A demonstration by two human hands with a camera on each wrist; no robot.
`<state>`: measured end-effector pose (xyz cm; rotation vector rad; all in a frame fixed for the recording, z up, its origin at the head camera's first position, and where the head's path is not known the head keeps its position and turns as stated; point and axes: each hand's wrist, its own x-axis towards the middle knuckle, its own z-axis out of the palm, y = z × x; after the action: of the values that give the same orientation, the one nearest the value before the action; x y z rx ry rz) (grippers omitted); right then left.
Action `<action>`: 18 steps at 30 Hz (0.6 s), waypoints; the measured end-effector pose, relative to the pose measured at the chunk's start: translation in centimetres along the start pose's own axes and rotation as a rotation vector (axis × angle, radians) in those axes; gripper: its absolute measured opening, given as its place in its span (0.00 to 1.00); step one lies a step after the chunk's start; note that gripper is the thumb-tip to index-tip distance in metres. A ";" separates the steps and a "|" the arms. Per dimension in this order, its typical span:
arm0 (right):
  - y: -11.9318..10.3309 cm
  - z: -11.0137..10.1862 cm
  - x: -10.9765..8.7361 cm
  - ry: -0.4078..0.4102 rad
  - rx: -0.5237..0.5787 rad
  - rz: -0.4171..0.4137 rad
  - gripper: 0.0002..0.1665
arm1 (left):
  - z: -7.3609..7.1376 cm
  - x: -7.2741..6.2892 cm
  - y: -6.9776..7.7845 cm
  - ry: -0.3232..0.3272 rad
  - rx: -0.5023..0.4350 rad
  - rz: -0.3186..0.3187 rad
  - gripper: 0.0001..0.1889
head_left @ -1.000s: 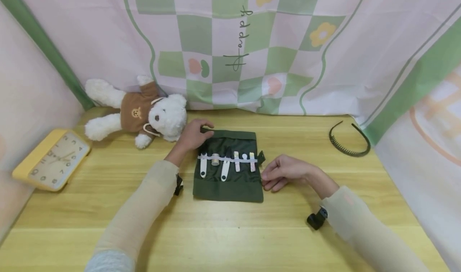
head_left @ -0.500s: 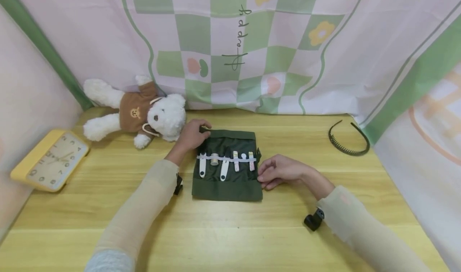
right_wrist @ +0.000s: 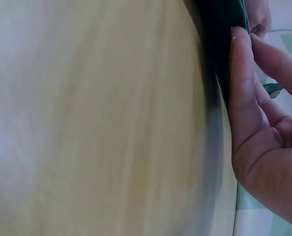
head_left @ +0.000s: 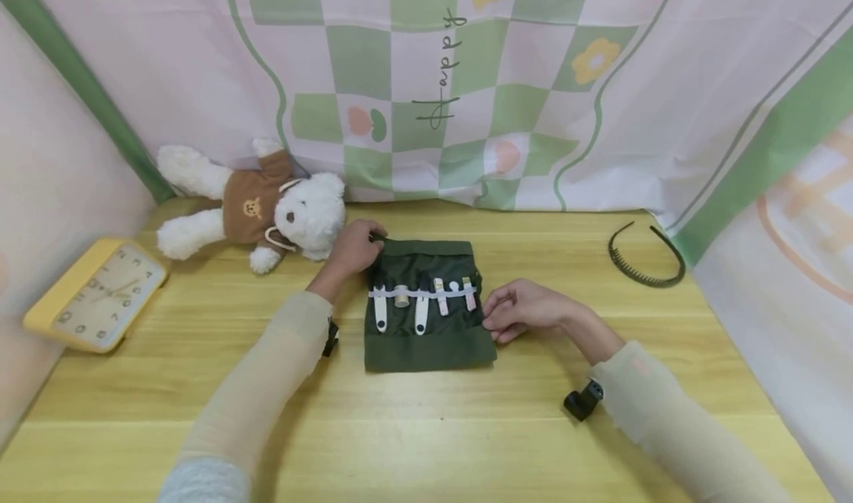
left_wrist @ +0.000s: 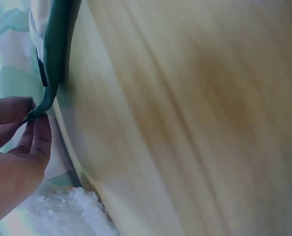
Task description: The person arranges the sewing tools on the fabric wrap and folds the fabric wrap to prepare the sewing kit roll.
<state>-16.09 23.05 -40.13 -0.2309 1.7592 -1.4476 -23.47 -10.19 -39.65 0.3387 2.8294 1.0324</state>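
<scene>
An unfolded dark green fabric tool pouch (head_left: 429,351) lies in front of me in the head view. A white elastic band (head_left: 413,294) across it holds two white-handled tools (head_left: 421,318), a small beige cylinder (head_left: 401,300) and two narrow pale pink-and-white pieces (head_left: 442,301). My left hand (head_left: 356,250) is at the pouch's far left corner; the left wrist view shows its fingertips pinching the green edge (left_wrist: 54,54). Along the right side, my right hand (head_left: 526,309) grips the other edge between thumb and fingers, seen closely in the right wrist view (right_wrist: 224,34).
A white plush dog (head_left: 316,210) in a brown top lies behind my left hand. At far left stands a yellow clock (head_left: 109,292). A black toothed headband (head_left: 643,277) rests at the back right. Printed cloth (head_left: 426,66) hangs along the wooden table's (head_left: 440,429) back edge.
The pouch's near edge has shifted slightly right and turned a little. The small dark tab at its right side no longer sticks out. My left thumb is now mostly hidden from the head view.
</scene>
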 end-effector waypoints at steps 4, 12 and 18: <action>-0.2 -0.7 -0.2 0.024 -0.035 -0.004 0.16 | -0.3 -0.2 0.2 0.004 0.026 -0.003 0.14; -1.0 -1.9 -0.2 0.067 -0.035 -0.002 0.21 | -0.8 -0.5 0.4 0.011 0.102 0.019 0.13; -1.7 -3.0 0.1 0.104 -0.027 -0.013 0.21 | -1.3 -0.6 0.4 0.006 0.108 0.029 0.12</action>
<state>-18.79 24.60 -38.74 -0.1840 1.8646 -1.4691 -23.00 -10.82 -38.39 0.3884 2.9012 0.8885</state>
